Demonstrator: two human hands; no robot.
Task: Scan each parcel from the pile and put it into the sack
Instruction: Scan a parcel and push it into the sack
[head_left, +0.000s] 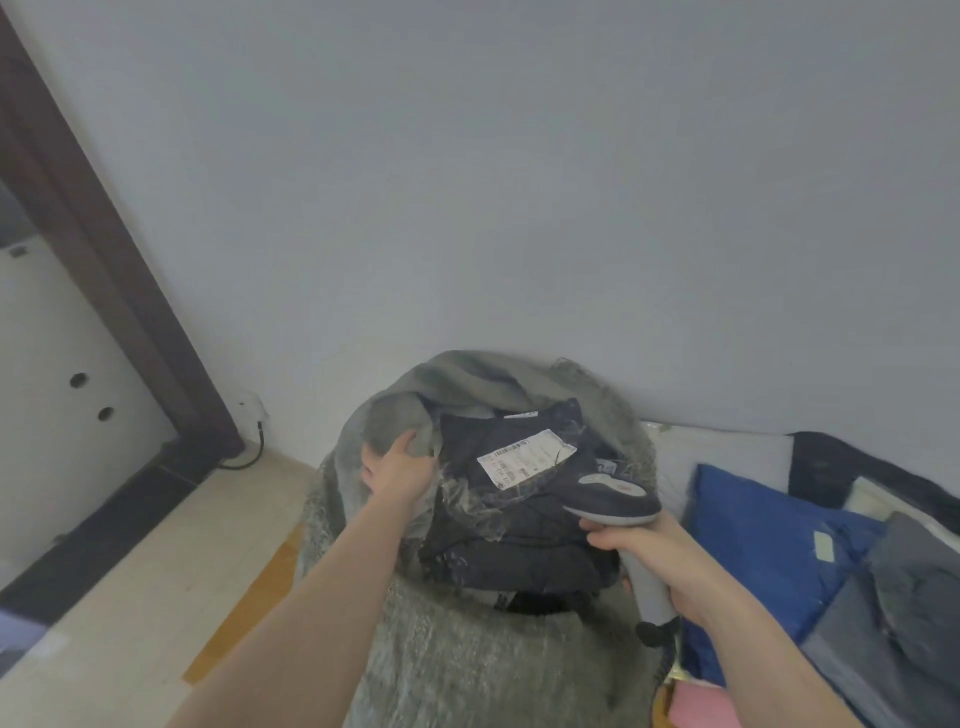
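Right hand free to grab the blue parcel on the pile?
Probably not yet: the right hand grips the scanner over the sack. The blue parcel lies uncovered beside it, so the path looks clear.

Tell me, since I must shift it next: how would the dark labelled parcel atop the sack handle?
The dark parcel looks soft: its clear wrap is crinkled, so it would probably flop. The glossy film may be slippery. It seems like folded cloth, so likely light.

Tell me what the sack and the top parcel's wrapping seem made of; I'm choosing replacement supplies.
The sack looks like grey woven plastic or coarse fabric: matte, speckled, with a floppy rim that the left hand grips. The top parcel seems to be dark cloth in clear glossy plastic film, which wrinkles and glints; its white label looks like paper.
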